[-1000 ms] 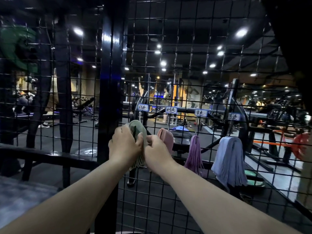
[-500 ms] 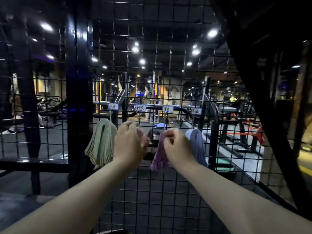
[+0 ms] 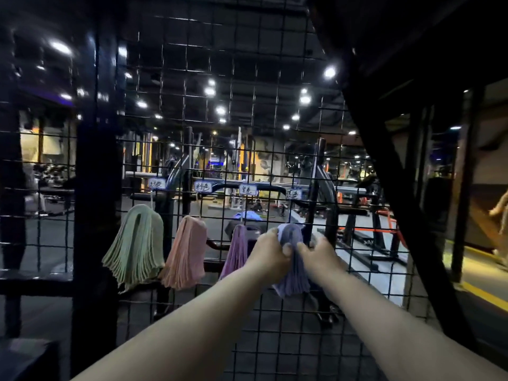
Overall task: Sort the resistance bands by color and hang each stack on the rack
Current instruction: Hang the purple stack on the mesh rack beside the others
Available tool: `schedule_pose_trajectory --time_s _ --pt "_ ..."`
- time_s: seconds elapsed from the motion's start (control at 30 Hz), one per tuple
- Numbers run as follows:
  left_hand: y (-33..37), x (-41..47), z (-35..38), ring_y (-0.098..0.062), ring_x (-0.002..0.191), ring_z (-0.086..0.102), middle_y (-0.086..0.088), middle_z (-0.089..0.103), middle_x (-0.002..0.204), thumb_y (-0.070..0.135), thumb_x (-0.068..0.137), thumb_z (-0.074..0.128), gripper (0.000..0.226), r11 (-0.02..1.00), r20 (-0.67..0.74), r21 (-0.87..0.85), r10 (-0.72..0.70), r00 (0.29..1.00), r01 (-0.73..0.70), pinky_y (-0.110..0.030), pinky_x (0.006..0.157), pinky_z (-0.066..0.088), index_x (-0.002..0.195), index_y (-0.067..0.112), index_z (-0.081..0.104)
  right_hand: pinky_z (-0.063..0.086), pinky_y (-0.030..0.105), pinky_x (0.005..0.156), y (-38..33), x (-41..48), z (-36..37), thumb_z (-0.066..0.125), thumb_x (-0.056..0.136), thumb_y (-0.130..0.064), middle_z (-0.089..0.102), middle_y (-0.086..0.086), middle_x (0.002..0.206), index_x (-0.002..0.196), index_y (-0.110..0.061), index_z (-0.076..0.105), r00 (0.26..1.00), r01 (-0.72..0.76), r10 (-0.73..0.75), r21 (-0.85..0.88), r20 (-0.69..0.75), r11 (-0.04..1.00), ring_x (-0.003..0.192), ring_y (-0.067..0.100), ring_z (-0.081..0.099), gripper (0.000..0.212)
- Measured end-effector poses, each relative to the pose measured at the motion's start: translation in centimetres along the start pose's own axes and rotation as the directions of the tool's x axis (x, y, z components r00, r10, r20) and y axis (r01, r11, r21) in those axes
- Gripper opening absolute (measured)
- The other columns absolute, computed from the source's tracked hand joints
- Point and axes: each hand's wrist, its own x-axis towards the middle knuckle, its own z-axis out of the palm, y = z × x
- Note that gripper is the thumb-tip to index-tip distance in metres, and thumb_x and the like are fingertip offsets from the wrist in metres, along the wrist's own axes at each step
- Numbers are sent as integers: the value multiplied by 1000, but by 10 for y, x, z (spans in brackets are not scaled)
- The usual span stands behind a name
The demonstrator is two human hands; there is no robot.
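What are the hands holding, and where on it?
Both hold the blue band stack in its upper half: left hand on its left side, right hand on its right. Its lower ends hang free.

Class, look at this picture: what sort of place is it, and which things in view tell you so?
Most likely a gym: exercise machines stand beyond the wire rack, where colour-sorted resistance bands hang; the left hand and right hand grip the blue stack.

Four handwritten labels [image 3: 248, 189] fixed above the fingers [image 3: 286, 248]. Black steel post [image 3: 96, 188] well left of them. Orange-framed gym machine [image 3: 388, 221] beyond, to their right. Ceiling lights [image 3: 329, 72] high overhead.
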Motion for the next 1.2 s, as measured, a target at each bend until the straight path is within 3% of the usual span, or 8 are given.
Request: schedule_pose_trajectory --time_s 0.1,0.33,0.47,0.63,0.77,0.93,1.07,1.2 --pt "-5 10 11 -26 108 62 -7 66 116 27 96 55 30 997 -16 -42 -65 998 65 -35 92 51 124 15 57 43 35 102 5 6 8 57 100 -29 58 14 140 147 -9 46 999 32 -32 2 42 1000 128 31 54 52" --pt "-18 15 26 -17 95 64 0 68 107 15 99 52 26 991 -42 -107 -83 996 78 -29 86 52 123 19 59 54 38 85 11 9 20 60 95 -17 72 2 98 111 -21 66 990 138 -137 59 -16 989 95 26 67 18" --pt "-19 15 27 -13 84 63 7 66 93 14 97 52 21 992 -49 -113 -69 996 63 -29 72 50 114 24 60 50 33 81 13 5 22 60 95 -17 72 4 102 115 -17 65 985 165 -162 44 -59 985 96 25 65 21" --pt "-21 12 26 -19 82 69 0 71 91 17 97 49 17 985 -17 -146 -101 995 97 -44 78 60 105 23 62 46 31 75 18 5 22 60 96 -24 71 4 103 115 -18 65 986 159 -156 46 -61 986 94 24 65 21" --pt "-30 5 22 -20 82 68 0 68 94 23 93 53 12 999 -7 -16 -39 999 39 -45 75 60 104 22 58 50 40 93 18 2 28 61 92 -34 60 12 122 124 -14 59 985 125 -126 -12 -114 992 108 29 59 38" --pt "-39 -10 5 -23 93 67 -1 61 106 24 90 62 16 985 -49 168 53 997 -44 -46 76 59 105 23 58 38 38 102 -4 -29 34 65 91 -22 41 9 131 121 -12 56 838 364 -415 -203 -355 909 121 24 40 33" --pt "-48 -31 -25 -27 119 53 -5 54 127 24 93 56 35 899 -255 427 221 941 -95 -39 96 46 128 19 55 37 29 101 -25 -41 54 61 95 -15 45 4 122 116 -13 61 800 534 -564 -182 -207 825 118 21 43 21" --pt "-79 -41 -66 -26 128 38 -5 38 137 33 90 47 48 860 -476 499 169 863 107 -38 109 33 137 20 43 38 26 94 -45 -52 76 59 99 -28 38 1 128 127 -18 57 835 536 -550 -213 -6 817 117 17 41 29"
